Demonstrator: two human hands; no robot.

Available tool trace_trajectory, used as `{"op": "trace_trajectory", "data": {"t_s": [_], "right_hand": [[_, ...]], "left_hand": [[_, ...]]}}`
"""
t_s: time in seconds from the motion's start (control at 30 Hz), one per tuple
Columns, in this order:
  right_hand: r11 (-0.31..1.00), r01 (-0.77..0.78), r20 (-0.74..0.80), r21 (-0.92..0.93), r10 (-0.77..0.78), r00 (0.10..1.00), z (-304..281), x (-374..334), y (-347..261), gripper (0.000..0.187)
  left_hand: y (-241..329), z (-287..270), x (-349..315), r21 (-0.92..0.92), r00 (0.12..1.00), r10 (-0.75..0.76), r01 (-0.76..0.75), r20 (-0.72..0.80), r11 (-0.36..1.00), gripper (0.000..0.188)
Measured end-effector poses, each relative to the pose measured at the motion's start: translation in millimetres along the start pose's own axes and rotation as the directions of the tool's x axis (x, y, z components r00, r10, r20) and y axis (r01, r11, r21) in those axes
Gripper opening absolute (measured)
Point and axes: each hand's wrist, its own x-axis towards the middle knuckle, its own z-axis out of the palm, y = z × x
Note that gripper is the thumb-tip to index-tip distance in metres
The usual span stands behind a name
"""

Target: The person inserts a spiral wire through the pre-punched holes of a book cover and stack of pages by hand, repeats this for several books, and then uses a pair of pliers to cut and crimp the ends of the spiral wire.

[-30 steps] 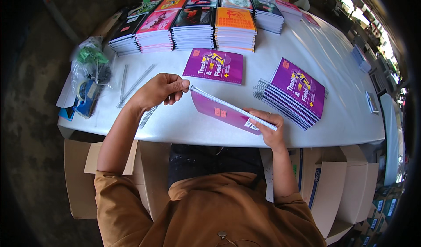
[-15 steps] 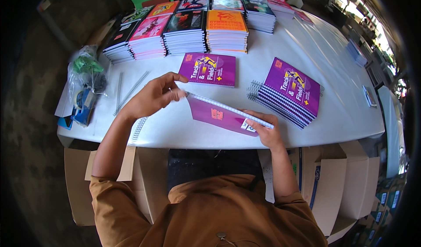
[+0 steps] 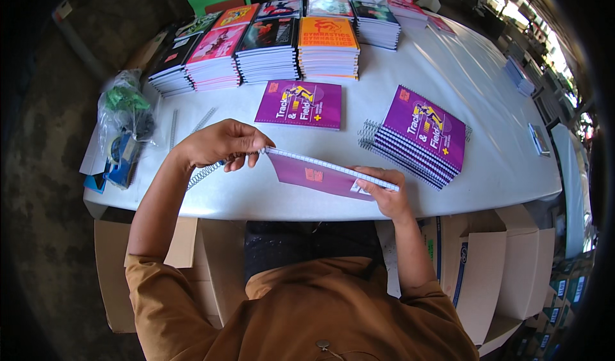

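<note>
While clamping the right hand (image 3: 384, 196) on the purple notebook (image 3: 320, 179), tilted above the white table (image 3: 496, 169) in the head view, pinching the left end of its spine (image 3: 333, 167) with the left hand (image 3: 224, 140). Could slip or crease it if pulling crookedly. Pinched together now; gapped, blurred 0.5 s ago!

The view looks steeply down from my head, over my brown shirt (image 3: 314, 310), with my left hand (image 3: 223, 144) and right hand (image 3: 385, 193) close below. It faces forward across the white table (image 3: 503, 146) to the stacked notebooks (image 3: 269, 44), farther off, straight edges bowing toward the dark rim.
</note>
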Motion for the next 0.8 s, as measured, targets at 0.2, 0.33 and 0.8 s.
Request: {"op": "trace_trajectory", "data": {"t_s": [0.2, 0.33, 0.8], "right_hand": [[0.994, 0.061, -0.001, 0.095, -0.062, 0.998, -0.2, 0.9, 5.8, 0.025], [1.000, 0.002, -0.001, -0.018, -0.002, 1.000, -2.9, -2.9, 2.0, 0.024], [0.989, 0.096, -0.059, -0.116, -0.103, 0.993, 6.4, -7.7, 13.6, 0.038]], "left_hand": [[0.6, 0.8, 0.1, -0.064, 0.999, 0.010, -0.012, -0.031, 0.998, 0.027], [0.5, 5.1, -4.0, 0.200, 0.976, 0.191, -0.168, -0.103, 0.965, 0.021], [18.9, 29.4, 1.8, 0.942, 0.864, 0.502, -0.137, -0.037, 0.306, 0.023]]}}
